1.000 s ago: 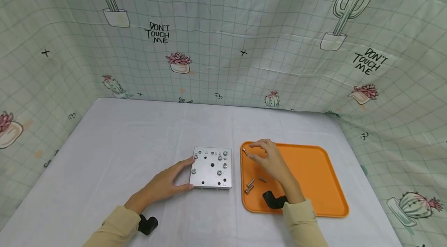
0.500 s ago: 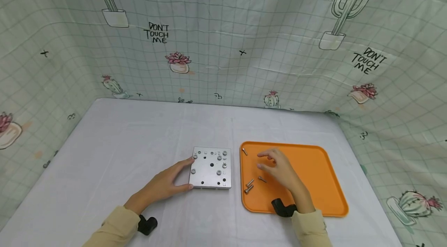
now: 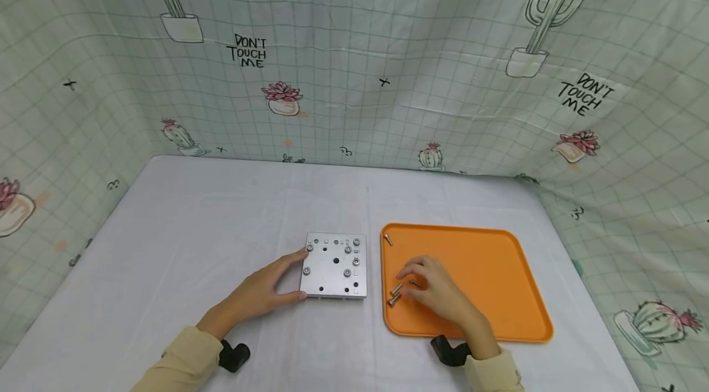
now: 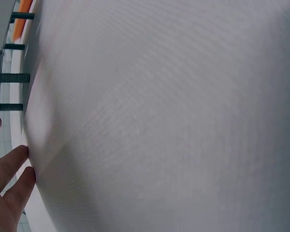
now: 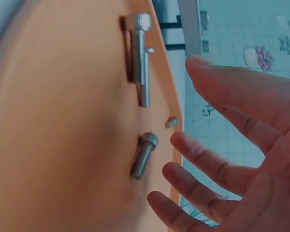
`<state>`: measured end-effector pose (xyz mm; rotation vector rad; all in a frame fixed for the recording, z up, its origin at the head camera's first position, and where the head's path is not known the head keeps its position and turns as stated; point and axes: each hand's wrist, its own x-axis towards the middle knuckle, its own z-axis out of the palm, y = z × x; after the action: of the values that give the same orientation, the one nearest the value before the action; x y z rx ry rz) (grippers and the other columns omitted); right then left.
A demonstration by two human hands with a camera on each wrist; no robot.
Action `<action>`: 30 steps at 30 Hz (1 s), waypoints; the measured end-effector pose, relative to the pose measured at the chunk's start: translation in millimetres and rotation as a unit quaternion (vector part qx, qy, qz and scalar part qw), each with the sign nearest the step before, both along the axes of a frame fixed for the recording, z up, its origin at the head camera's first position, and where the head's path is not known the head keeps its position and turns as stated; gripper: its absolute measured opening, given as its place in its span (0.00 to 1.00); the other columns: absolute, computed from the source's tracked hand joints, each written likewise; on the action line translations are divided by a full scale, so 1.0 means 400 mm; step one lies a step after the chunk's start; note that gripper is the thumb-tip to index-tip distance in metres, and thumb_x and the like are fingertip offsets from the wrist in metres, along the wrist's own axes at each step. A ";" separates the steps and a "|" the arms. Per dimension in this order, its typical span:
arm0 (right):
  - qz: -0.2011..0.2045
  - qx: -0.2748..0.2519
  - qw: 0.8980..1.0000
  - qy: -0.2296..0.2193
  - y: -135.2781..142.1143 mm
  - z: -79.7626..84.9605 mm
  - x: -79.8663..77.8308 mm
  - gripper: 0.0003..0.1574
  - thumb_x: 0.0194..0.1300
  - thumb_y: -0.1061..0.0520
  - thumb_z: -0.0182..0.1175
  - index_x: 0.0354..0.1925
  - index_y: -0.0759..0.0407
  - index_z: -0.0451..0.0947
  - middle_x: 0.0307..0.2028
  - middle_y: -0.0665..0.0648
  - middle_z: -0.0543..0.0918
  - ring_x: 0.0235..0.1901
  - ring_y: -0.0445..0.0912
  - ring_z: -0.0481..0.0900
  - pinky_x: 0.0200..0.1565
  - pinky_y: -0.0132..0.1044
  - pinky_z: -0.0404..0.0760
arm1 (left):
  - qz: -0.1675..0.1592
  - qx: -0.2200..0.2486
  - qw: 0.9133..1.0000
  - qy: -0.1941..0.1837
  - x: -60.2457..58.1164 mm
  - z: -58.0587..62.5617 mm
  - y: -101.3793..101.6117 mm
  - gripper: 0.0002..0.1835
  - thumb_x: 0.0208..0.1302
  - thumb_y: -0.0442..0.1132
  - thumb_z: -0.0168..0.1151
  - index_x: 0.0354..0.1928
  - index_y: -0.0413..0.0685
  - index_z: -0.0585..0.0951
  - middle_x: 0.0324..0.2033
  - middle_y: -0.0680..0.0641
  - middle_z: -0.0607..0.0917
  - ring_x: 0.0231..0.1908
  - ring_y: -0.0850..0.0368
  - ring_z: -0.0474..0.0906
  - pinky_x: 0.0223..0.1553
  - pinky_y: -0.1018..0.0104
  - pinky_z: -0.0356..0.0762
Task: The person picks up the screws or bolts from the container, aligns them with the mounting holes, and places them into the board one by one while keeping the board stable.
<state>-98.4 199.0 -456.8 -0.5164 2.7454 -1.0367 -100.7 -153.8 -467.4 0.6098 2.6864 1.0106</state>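
Note:
A square silver metal plate (image 3: 329, 280) with holes and several socket head screws set in it sits mid-table. My left hand (image 3: 263, 290) holds its left side, index finger at the upper part of that edge and thumb at the near corner. In the left wrist view, threaded screw shanks (image 4: 15, 78) stick out beneath the plate, and two fingertips rest on the cloth. My right hand (image 3: 437, 293) hovers over the orange tray (image 3: 487, 281), fingers spread with nothing between them. Below it lie loose screws (image 5: 145, 154). Another small screw (image 3: 388, 240) lies at the tray's far left corner.
White cloth (image 3: 221, 213) covers the table. A patterned cactus curtain (image 3: 354, 84) encloses the back and sides. The tray has a low raised rim and stands just right of the plate. A black wrist mount (image 3: 451, 352) sits on the right wrist.
My right hand has moved from the tray's far left corner toward the near left screws, leaving the small corner screw lying there. The left hand and plate have stayed in place.

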 end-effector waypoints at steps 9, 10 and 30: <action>0.041 0.068 0.996 0.029 -0.033 -0.003 0.017 0.08 0.52 0.54 0.69 0.31 0.44 0.79 0.53 0.59 0.74 0.53 0.56 0.65 0.52 0.55 0.66 | 0.005 -0.001 1.000 -0.009 0.001 0.004 -0.001 0.39 0.56 0.55 0.64 0.68 0.60 0.61 0.68 0.52 0.63 0.68 0.49 0.59 0.66 0.48 0.61; 0.042 0.071 0.996 0.030 -0.037 -0.001 0.018 0.08 0.51 0.54 0.69 0.31 0.45 0.79 0.53 0.59 0.73 0.54 0.57 0.65 0.53 0.57 0.66 | 0.005 0.000 1.000 -0.011 0.001 0.004 0.000 0.39 0.56 0.55 0.64 0.68 0.60 0.61 0.68 0.53 0.63 0.68 0.49 0.59 0.66 0.48 0.61; 0.031 0.117 0.992 0.031 -0.055 -0.011 0.022 0.11 0.48 0.51 0.72 0.24 0.43 0.77 0.57 0.58 0.71 0.57 0.56 0.64 0.55 0.53 0.64 | 0.001 -0.002 1.000 -0.006 0.000 0.004 0.000 0.39 0.56 0.57 0.63 0.68 0.57 0.61 0.68 0.51 0.63 0.68 0.48 0.59 0.66 0.48 0.61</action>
<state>-89.7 176.8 -461.3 -0.6002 2.8343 -0.6844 -100.6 -153.8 -465.7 0.5983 2.6785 1.0067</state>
